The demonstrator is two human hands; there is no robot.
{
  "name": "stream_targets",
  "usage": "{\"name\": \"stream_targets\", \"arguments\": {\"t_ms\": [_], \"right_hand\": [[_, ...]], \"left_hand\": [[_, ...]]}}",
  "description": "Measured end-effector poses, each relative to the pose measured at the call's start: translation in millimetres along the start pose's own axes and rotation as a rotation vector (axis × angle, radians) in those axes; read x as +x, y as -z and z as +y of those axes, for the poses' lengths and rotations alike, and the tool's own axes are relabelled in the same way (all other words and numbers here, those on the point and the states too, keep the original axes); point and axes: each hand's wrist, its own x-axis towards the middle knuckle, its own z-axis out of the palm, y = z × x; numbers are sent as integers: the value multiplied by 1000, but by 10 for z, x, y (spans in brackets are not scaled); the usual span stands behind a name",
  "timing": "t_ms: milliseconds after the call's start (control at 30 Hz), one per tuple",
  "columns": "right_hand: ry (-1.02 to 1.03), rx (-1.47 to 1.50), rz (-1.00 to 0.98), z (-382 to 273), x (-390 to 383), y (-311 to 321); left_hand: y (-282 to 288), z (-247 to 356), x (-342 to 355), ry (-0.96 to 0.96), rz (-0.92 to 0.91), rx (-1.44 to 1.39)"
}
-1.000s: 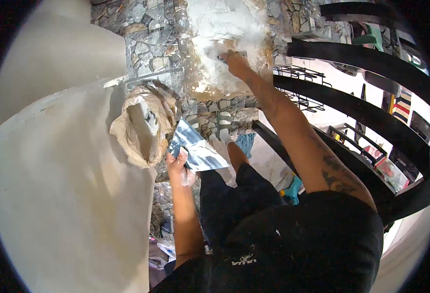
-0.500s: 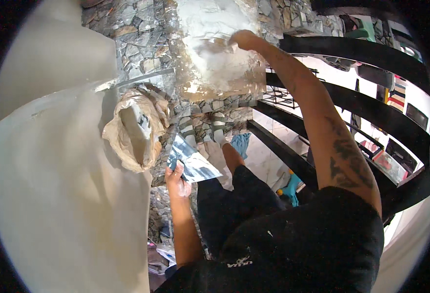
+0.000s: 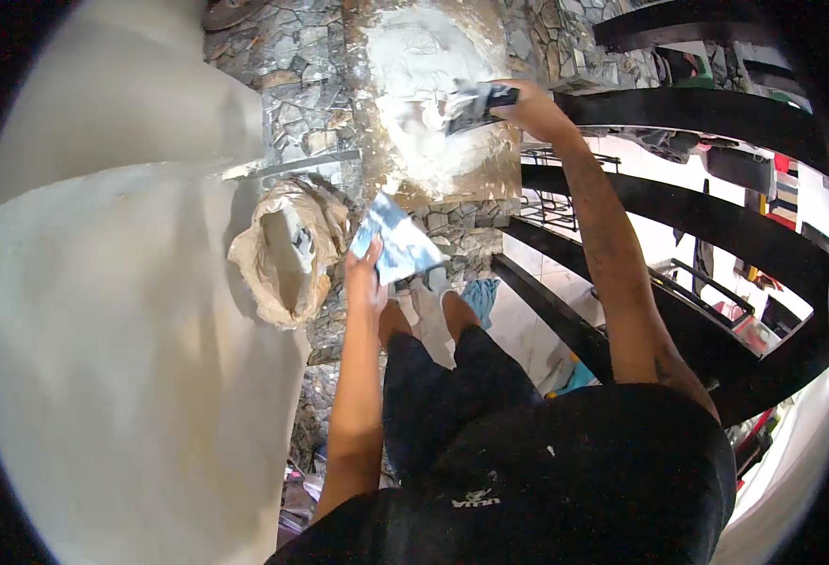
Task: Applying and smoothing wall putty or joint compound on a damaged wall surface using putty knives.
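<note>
My right hand [image 3: 527, 105] reaches forward and grips a flat scraper blade [image 3: 475, 104], its edge pressed into a pile of white plaster [image 3: 424, 85] spread on a brown board [image 3: 485, 174] lying on the stone floor. My left hand [image 3: 367, 282] is lower down, at the middle, holding a metal plaster plate [image 3: 397, 240] smeared with white paste and tilted up to the right. The plate hangs just below the board's near edge and right of an open paper sack [image 3: 287, 254].
A smooth white curved wall [image 3: 122, 330] fills the left side. A long metal straightedge [image 3: 292, 167] lies on the stone paving [image 3: 292, 104] behind the sack. Black curved railing bars [image 3: 706, 226] run along the right. My knees and white shoes [image 3: 428, 311] are below the plate.
My right hand has drawn the scraper from the board's upper part down and right across the plaster. The left hand with the plate has risen slightly toward the board.
</note>
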Motion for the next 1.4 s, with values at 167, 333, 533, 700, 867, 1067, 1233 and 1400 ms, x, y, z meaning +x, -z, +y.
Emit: {"name": "stream_targets", "arguments": {"t_ms": [167,333,533,700,867,1067,1233,1400], "right_hand": [[-7,265,306,454,-254,131],[39,608,338,762,-190,-213],[136,-505,429,1839,-112,-1047],[84,-531,589,1997,-337,-2308],[-312,-43,442,1507,-261,-2923],[-413,121,535,1810,-148,-3208],[-418,191,503,1568,-135,-3400],[-525,-191,818,2286,125,-2977]], "left_hand": [[-186,76,34,-10,-45,39],[79,-61,-238,51,-17,28],[499,-228,-265,147,-14,13],[526,-159,-324,122,-45,-72],[814,-94,-495,94,-7,-40],[702,-9,-531,122,-6,-53],[931,36,-562,89,-26,-26],[550,42,-436,144,-139,-71]]}}
